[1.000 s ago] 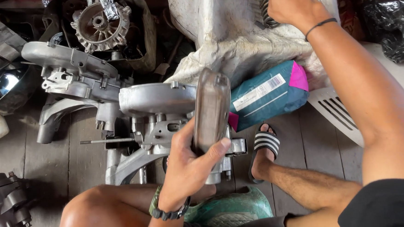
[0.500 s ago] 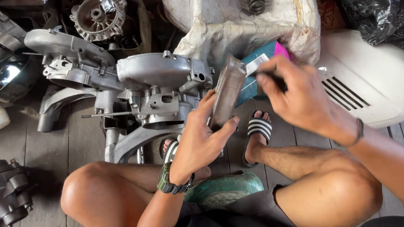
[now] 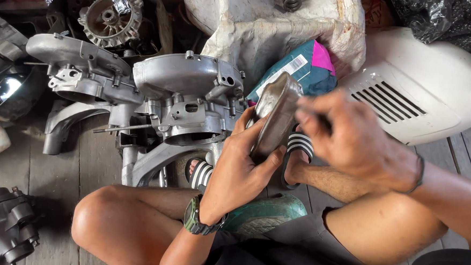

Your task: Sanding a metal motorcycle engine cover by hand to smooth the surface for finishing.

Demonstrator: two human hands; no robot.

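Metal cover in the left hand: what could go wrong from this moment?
1. The metal cover sits tilted in the left hand, gripped only by thumb and fingertips; pressure from the right hand could knock it loose.
2. It hangs right above the sandalled feet, so a drop might land on toes.
3. The engine casing with its protruding studs is close by, so a slipping hand might strike it.

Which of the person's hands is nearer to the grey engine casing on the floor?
Left. The left hand sits just beside the engine casing, gripping a metal cover; the right hand is farther right.
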